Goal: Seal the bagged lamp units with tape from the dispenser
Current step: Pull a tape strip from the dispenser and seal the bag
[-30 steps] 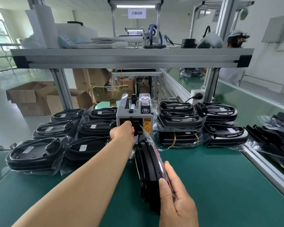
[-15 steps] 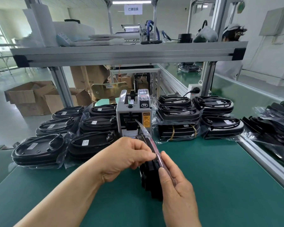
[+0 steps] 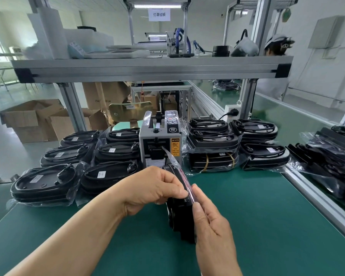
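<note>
A black lamp unit in a clear plastic bag (image 3: 180,216) stands on edge on the green mat, in front of the grey tape dispenser (image 3: 160,143). My right hand (image 3: 213,226) holds the bag's folded top edge from the right side. My left hand (image 3: 153,190) pinches the same edge from the left, fingertips meeting the right thumb. Any tape strip between the fingers is too small to make out. The bag's loose flap rises toward the dispenser's outlet.
Stacks of bagged lamp units lie left (image 3: 48,184) and right (image 3: 213,144) of the dispenser. More bagged units (image 3: 326,156) sit beyond the aluminium rail (image 3: 316,202) at right. An overhead shelf (image 3: 151,68) spans the bench. A person in white stands at the far right.
My left hand drew back from the dispenser's outlet to the bag's top edge and now pinches it beside the right thumb. The right hand stayed on the bag.
</note>
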`<state>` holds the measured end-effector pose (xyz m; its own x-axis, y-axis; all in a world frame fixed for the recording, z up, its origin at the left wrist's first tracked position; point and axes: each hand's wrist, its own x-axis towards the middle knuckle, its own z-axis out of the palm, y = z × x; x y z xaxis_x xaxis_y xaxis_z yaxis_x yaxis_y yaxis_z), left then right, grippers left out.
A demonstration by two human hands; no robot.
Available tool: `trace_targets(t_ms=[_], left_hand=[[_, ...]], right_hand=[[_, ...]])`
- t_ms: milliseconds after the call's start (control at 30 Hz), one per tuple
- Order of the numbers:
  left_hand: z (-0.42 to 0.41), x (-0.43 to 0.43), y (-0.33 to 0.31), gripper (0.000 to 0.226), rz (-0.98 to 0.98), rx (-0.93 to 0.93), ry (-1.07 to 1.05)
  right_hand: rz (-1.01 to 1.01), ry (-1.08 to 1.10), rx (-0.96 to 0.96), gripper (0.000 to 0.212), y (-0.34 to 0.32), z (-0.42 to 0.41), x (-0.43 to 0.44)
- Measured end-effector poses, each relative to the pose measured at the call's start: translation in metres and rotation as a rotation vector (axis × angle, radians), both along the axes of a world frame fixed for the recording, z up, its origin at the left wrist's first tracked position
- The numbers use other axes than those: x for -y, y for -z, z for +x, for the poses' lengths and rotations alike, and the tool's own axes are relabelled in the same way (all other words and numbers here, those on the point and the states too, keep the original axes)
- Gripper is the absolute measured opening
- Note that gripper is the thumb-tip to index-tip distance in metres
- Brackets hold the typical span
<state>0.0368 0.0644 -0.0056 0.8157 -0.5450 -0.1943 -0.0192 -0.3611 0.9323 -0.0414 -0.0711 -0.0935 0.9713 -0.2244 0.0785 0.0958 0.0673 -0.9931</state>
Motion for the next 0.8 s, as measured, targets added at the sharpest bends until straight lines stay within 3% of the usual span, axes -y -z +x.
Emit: trace_targets(t_ms=[367,800], left_hand=[[-0.002,0.004,0.009,0.024,-0.044,0.028,-0.071],[-0.003,0.003,0.016,0.015,-0.042,0.051,-0.093]], right_hand=[[0.003,0.027,0.017,0.038,0.001,0.001,-0.003],[-0.003,0.04,0.005,0.038,0.002,0.0,-0.003]])
